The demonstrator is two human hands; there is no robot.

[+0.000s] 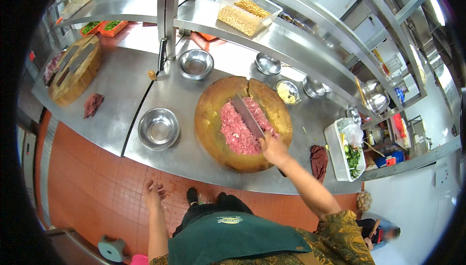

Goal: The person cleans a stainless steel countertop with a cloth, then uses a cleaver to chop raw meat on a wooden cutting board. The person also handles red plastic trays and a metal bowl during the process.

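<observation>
My right hand (pixel 273 150) grips a broad-bladed cleaver (pixel 248 116) whose blade lies across a spread of minced raw meat (pixel 235 128). The mince rests on a thick round wooden chopping block (pixel 207 119) with a crack at its far edge. My left hand (pixel 155 191) hangs in front of the counter's near edge, over the floor, fingers loosely curled and holding nothing. On the counter, the thing nearest to it is an empty steel bowl (pixel 158 129), left of the block.
Steel bowls (pixel 196 63) and a bowl of chopped pale food (pixel 287 92) stand behind the block. A white bin of greens (pixel 335 155) and a dark cloth (pixel 319 163) lie right. Another block (pixel 78 79) bears two cleavers. A shelf (pixel 291 43) overhangs. Someone sits (pixel 378 231) lower right.
</observation>
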